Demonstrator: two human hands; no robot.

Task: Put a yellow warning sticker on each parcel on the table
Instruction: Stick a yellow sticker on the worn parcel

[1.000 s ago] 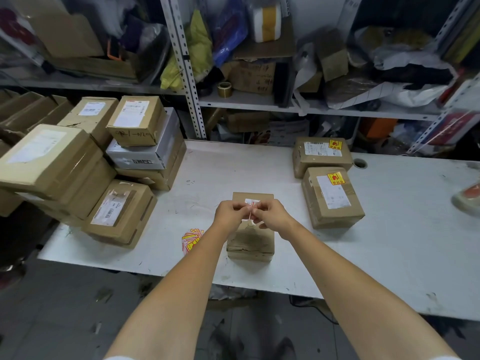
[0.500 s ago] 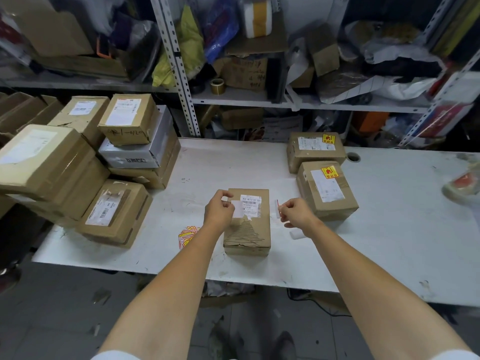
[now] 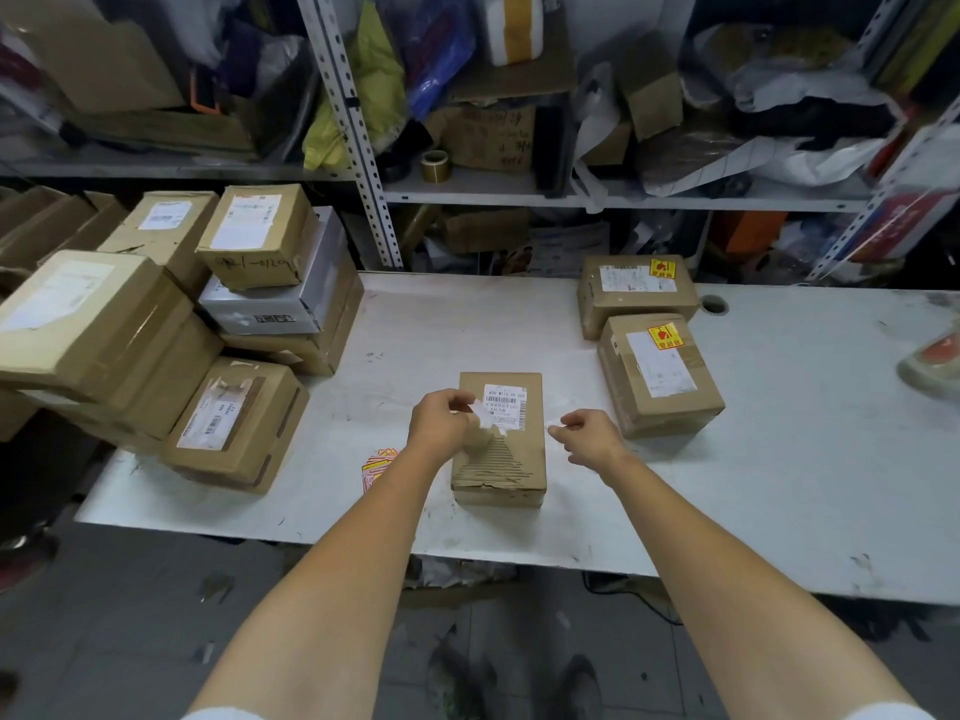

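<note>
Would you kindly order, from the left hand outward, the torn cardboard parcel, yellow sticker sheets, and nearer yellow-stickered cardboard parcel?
1. Torn cardboard parcel, partly under the left hand.
2. Yellow sticker sheets, just left.
3. Nearer yellow-stickered cardboard parcel, right.

— Where are we, do we reckon?
— A parcel packing room, we'd say. Taped cardboard parcels (image 3: 104, 324) with shipping labels (image 3: 248, 220) pile up at the left of the frame, and two more at the right of the white surface (image 3: 467, 324) carry yellow warning stickers (image 3: 662, 336).
— And behind?
— Perforated metal shelving (image 3: 358, 148) across the top, crammed with flattened boxes (image 3: 104, 59), bags (image 3: 374, 85) and a tape roll (image 3: 435, 165).
</note>
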